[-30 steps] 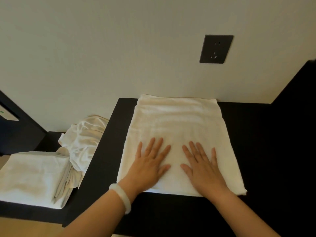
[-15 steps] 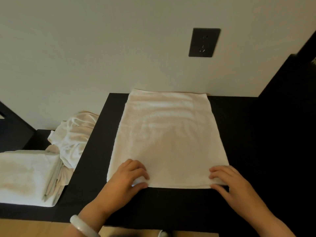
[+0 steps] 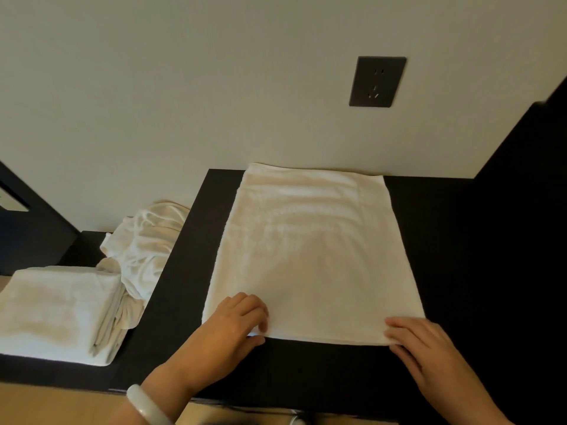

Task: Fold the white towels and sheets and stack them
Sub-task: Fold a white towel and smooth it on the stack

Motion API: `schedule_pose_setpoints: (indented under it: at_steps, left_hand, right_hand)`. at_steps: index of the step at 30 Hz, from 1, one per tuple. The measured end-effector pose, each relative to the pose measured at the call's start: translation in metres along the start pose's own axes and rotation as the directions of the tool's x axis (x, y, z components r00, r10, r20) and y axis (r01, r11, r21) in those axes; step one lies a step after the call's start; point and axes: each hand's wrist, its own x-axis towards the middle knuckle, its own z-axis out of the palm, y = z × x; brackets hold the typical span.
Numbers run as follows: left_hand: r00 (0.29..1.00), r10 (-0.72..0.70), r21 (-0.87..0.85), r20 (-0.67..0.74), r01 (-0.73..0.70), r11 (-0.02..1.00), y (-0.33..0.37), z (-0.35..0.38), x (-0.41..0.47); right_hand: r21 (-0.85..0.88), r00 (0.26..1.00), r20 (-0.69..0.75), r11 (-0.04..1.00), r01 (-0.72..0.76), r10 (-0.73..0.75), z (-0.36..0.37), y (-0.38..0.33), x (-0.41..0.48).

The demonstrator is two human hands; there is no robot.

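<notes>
Left of the counter (image 3: 445, 240), on a lower ledge, we're seeing a folded stack (image 3: 58, 311) sitting, with a crumpled pile (image 3: 144, 240) leaning against the counter's left side. Left hand (image 3: 233, 326), bracelet (image 3: 147, 406) on the wrist, is curling its fingers over the towel's (image 3: 310, 256) near-left corner, thumb under the edge, pinching it. Towel is lying flat on the counter, far edge reaching the wall. Outlet (image 3: 377, 81) is sitting above the counter. Right hand (image 3: 420, 345) is pinching the near-right corner, fingers on top, thumb at the edge.
</notes>
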Motion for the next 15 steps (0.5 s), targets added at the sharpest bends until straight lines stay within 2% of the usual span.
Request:
schedule_pose_setpoints:
  at_steps: [2,5,9,15]
  left_hand:
    - [0.999,-0.029,-0.017,-0.015,0.028,0.999,-0.003,0.000,-0.004]
    - [0.998,-0.006,0.065,-0.062,0.010,0.998,-0.011,-0.004,-0.008]
    - [0.993,0.050,0.169,-0.111,-0.031,0.985,-0.014,-0.009,-0.011]
    - [0.987,0.099,0.255,-0.130,-0.063,0.965,-0.011,-0.013,-0.008]
  right_hand:
    - [0.041,0.998,0.058,0.999,-0.022,0.019,-0.002,0.003,0.000]
    - [0.027,0.995,0.087,0.999,-0.041,0.039,-0.010,0.010,0.003]
    - [0.044,0.996,0.088,0.999,0.004,-0.008,-0.017,0.012,0.008]
    - [-0.079,0.997,0.063,0.995,0.056,-0.051,-0.016,0.005,0.012]
